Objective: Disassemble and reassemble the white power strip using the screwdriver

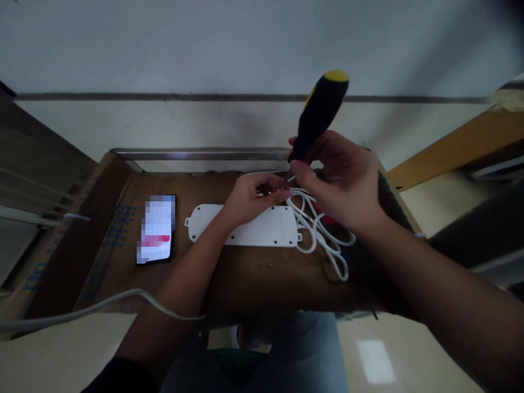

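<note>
My right hand [344, 180] is closed around a screwdriver [321, 112] with a black handle and a yellow end, tilted with its tip down and to the left. My left hand [254, 199] has its fingers pinched together at the screwdriver's tip; whatever lies between them is too small to make out. Below the left hand, a white power strip [262, 229] lies with its underside up, dark screw holes along its edges. Its white cord [338, 256] is coiled loosely at the right, under my right hand. A few tiny screws [268, 265] lie in front of the strip.
A phone [158, 229] with a lit screen lies left of the strip on the brown cardboard surface [245, 289]. Something red [325, 215] shows beneath the cord. Another white cable [102, 303] crosses at lower left. A pale wall [204, 125] stands behind.
</note>
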`<state>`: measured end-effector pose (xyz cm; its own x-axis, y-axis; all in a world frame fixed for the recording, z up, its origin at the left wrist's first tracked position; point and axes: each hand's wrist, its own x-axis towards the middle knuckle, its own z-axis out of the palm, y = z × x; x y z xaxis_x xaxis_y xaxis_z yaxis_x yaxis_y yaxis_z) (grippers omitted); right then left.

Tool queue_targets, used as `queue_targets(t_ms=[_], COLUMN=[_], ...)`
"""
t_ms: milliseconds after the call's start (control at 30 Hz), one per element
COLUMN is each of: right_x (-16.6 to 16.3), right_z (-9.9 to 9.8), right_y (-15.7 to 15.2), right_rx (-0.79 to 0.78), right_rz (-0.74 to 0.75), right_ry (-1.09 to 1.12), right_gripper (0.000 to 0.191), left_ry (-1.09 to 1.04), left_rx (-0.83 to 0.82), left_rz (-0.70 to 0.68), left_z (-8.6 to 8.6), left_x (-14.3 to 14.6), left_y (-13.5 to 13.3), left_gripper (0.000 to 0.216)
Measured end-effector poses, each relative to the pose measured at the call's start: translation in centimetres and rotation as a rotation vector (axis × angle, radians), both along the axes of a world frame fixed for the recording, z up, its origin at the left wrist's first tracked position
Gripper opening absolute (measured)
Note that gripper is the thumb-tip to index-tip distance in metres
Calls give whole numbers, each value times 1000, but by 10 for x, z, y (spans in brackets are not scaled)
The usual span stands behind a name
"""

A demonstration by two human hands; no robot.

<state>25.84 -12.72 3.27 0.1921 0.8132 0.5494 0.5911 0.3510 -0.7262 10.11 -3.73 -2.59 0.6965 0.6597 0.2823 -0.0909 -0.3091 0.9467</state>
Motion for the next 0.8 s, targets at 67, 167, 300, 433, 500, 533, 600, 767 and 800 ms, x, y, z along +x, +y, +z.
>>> queue_targets(t_ms=[67,167,300,433,500,533,600,767,800], right_x=[1,2,1,4,5,6,5,3,3], right_z=[1,2,1,-4,-6,-6,-5,0,0], right_y=[0,0,0,4,6,7,6,3,3], right_rx=[6,38,10,51,80,84,83,64,57], right_rz=[58,121,18,-51,-21,8,87,149,112], right_ry=[33,80,12,-4,22,32,45,41,29], right_gripper=[27,45,51,45,45,44,41,41,41], left_ry=[43,47,14,-16,9,31,72,80,71], left_rx=[4,7,7,7,17,19,19,59,68], left_rz=[-91,-117,-28,49,39,14,-66,-116,-90], left_z=[2,1,-5,-8,-6,-4,0,-2,-4], left_x=[-4,-7,-1,3,1,-1,-5,-7,-6], left_y=[2,4,3,1,1,1,3,7,7], left_gripper=[37,34,34,38,35,32,27,26,27])
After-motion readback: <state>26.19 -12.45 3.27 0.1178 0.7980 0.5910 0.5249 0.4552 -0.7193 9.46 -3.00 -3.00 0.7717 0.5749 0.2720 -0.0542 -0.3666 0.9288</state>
